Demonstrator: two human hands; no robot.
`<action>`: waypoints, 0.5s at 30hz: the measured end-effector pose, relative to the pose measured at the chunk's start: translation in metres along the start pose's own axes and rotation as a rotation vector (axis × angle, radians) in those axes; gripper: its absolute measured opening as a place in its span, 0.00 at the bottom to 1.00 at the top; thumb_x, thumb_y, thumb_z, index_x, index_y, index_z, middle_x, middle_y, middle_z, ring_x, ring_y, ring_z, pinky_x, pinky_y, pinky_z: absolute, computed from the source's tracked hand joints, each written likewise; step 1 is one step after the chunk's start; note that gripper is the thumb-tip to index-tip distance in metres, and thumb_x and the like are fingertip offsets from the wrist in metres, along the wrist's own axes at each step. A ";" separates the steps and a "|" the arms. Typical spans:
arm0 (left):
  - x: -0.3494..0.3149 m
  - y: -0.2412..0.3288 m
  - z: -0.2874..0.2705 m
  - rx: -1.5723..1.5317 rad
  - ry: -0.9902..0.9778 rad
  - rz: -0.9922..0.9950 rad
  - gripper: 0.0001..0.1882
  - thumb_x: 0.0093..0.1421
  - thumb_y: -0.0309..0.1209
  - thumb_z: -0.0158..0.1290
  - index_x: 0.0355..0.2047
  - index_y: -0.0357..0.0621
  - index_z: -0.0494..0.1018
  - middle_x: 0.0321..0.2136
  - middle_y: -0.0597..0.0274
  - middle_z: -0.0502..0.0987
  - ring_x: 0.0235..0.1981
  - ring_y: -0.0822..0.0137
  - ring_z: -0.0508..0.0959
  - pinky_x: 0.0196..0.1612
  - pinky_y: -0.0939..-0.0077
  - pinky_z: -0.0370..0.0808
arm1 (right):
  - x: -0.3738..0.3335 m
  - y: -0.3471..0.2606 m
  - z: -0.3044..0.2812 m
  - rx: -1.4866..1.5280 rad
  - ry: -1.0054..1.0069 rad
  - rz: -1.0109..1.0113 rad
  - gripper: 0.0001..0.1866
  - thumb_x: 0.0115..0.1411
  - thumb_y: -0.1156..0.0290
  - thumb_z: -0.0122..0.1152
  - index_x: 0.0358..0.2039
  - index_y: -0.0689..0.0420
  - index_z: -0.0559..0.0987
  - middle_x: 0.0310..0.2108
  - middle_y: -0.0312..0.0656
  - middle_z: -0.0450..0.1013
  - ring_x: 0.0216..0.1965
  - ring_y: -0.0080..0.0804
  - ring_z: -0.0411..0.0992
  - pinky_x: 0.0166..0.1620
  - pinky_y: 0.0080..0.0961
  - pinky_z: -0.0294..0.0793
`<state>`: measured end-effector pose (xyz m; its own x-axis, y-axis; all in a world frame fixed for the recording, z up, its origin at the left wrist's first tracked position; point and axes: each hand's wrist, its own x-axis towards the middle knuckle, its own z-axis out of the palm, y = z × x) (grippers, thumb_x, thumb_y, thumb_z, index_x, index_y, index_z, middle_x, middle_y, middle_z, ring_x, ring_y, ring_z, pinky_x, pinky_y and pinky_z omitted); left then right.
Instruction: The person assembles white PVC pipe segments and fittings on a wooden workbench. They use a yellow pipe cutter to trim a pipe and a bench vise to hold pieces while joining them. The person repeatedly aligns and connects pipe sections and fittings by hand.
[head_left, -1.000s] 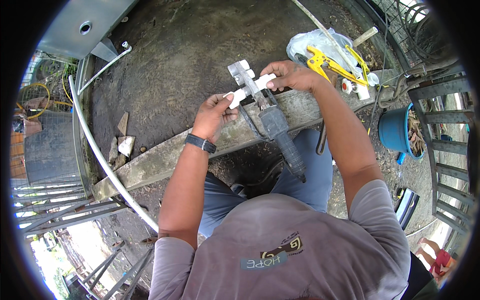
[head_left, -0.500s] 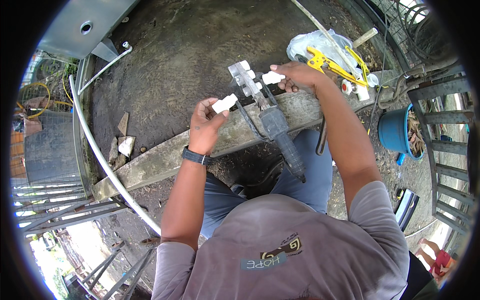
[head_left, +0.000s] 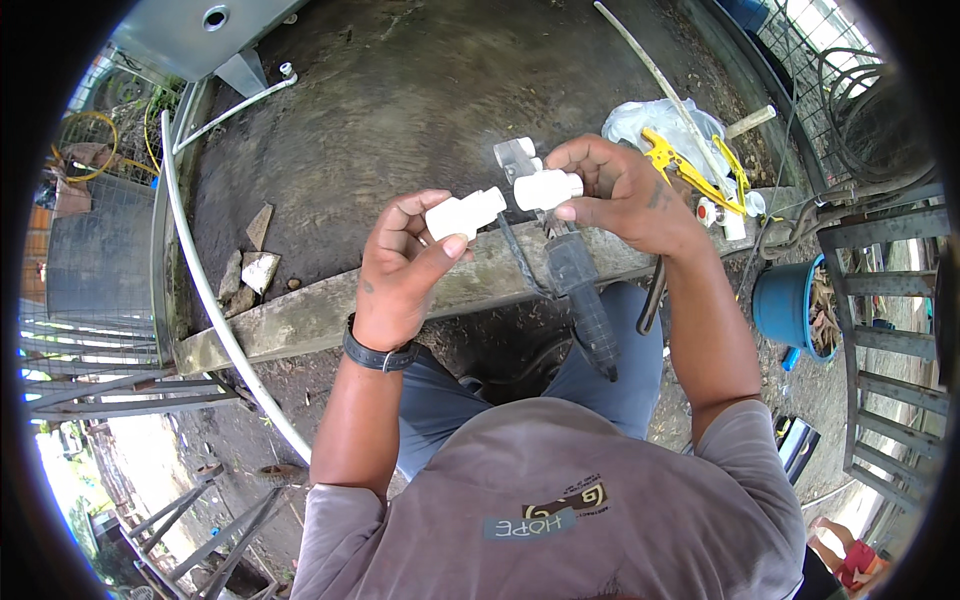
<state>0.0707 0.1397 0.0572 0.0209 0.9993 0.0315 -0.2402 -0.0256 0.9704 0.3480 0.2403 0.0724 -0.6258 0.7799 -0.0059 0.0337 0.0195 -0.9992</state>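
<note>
My left hand [head_left: 392, 262] grips a white plastic pipe fitting [head_left: 463, 214] between thumb and fingers, its narrower end pointing right. In my right hand [head_left: 640, 200] is a second white pipe fitting [head_left: 541, 191], also held by thumb and fingers. The two fittings are close together with a small gap between them. Beneath them, a pipe fusion welder [head_left: 582, 300] with a dark handle rests across the beam, its tail over my lap. White round pieces [head_left: 514, 152] show at its flat metal head, which my right hand and its fitting partly hide.
A worn concrete beam [head_left: 300, 322] crosses in front of me. To the right lie a yellow pipe cutter [head_left: 690, 176], a white plastic bag [head_left: 640, 122] and a blue bucket [head_left: 785, 300] of dry leaves. A long white pipe [head_left: 205, 270] leans at left, near broken stones [head_left: 260, 270].
Both hands have come nearer to me and closer together. The right-hand fitting now covers part of the welder's head and sits beside the left-hand one. The view has shifted slightly.
</note>
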 end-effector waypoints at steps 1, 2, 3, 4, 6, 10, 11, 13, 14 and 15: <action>0.000 0.002 -0.001 0.019 -0.015 0.004 0.25 0.65 0.27 0.62 0.62 0.40 0.70 0.50 0.55 0.79 0.47 0.63 0.82 0.49 0.66 0.81 | 0.001 0.001 0.001 0.015 -0.004 -0.004 0.22 0.61 0.77 0.72 0.55 0.60 0.77 0.41 0.33 0.78 0.42 0.18 0.73 0.48 0.22 0.73; -0.001 0.003 -0.001 0.024 -0.009 0.003 0.25 0.65 0.27 0.62 0.62 0.40 0.70 0.50 0.55 0.79 0.47 0.63 0.82 0.50 0.66 0.81 | 0.002 -0.001 0.003 -0.005 -0.014 -0.005 0.22 0.61 0.77 0.72 0.55 0.61 0.77 0.43 0.34 0.78 0.44 0.20 0.74 0.49 0.23 0.74; -0.002 0.004 0.001 0.028 -0.004 0.003 0.25 0.65 0.26 0.62 0.62 0.40 0.70 0.50 0.55 0.79 0.47 0.63 0.82 0.50 0.67 0.81 | 0.002 -0.004 0.005 -0.026 -0.023 -0.006 0.22 0.61 0.78 0.72 0.55 0.61 0.76 0.45 0.35 0.78 0.46 0.21 0.75 0.50 0.24 0.75; -0.002 0.004 0.001 0.031 0.000 0.000 0.25 0.65 0.26 0.62 0.62 0.40 0.70 0.50 0.55 0.79 0.47 0.63 0.82 0.50 0.67 0.81 | 0.002 -0.006 0.007 -0.046 -0.031 -0.006 0.22 0.61 0.78 0.72 0.55 0.61 0.76 0.47 0.37 0.79 0.48 0.22 0.76 0.51 0.25 0.76; -0.003 0.005 0.001 0.005 -0.003 0.004 0.25 0.65 0.25 0.63 0.61 0.38 0.70 0.48 0.57 0.79 0.47 0.68 0.80 0.49 0.70 0.82 | 0.002 -0.009 0.011 -0.037 -0.043 -0.025 0.22 0.61 0.78 0.72 0.55 0.61 0.76 0.47 0.36 0.78 0.48 0.22 0.76 0.52 0.26 0.76; -0.005 0.004 -0.001 -0.010 -0.009 0.001 0.25 0.65 0.24 0.63 0.60 0.37 0.70 0.47 0.58 0.79 0.46 0.71 0.79 0.49 0.72 0.81 | 0.001 -0.013 0.019 -0.073 -0.010 -0.079 0.21 0.59 0.75 0.74 0.52 0.60 0.78 0.41 0.34 0.78 0.43 0.19 0.73 0.48 0.24 0.73; -0.005 0.003 -0.002 0.004 -0.013 -0.002 0.25 0.65 0.24 0.63 0.60 0.37 0.70 0.47 0.59 0.79 0.46 0.71 0.79 0.49 0.72 0.81 | 0.000 -0.015 0.020 -0.068 -0.004 -0.074 0.21 0.59 0.75 0.74 0.52 0.60 0.78 0.41 0.33 0.78 0.42 0.19 0.73 0.47 0.24 0.72; -0.005 0.002 -0.005 0.031 -0.019 -0.008 0.25 0.65 0.24 0.64 0.60 0.37 0.70 0.47 0.59 0.78 0.46 0.71 0.79 0.49 0.72 0.80 | -0.001 -0.018 0.023 -0.057 0.006 -0.065 0.21 0.59 0.74 0.74 0.52 0.60 0.79 0.40 0.33 0.78 0.42 0.19 0.73 0.47 0.23 0.72; -0.006 0.003 -0.004 0.028 -0.016 -0.014 0.25 0.65 0.23 0.64 0.60 0.37 0.70 0.47 0.60 0.78 0.46 0.71 0.79 0.49 0.73 0.80 | -0.002 -0.020 0.022 -0.092 -0.002 -0.045 0.21 0.59 0.75 0.74 0.52 0.59 0.78 0.41 0.33 0.78 0.42 0.18 0.73 0.47 0.23 0.72; -0.006 0.004 -0.004 0.024 -0.013 -0.020 0.25 0.64 0.23 0.64 0.60 0.38 0.71 0.47 0.60 0.78 0.46 0.72 0.79 0.50 0.73 0.79 | -0.003 -0.023 0.021 -0.128 -0.010 -0.025 0.22 0.59 0.76 0.74 0.53 0.59 0.78 0.42 0.32 0.77 0.43 0.18 0.73 0.48 0.23 0.73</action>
<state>0.0659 0.1334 0.0604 0.0385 0.9992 0.0146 -0.2161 -0.0060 0.9763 0.3324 0.2243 0.0943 -0.6353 0.7721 0.0183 0.1165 0.1193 -0.9860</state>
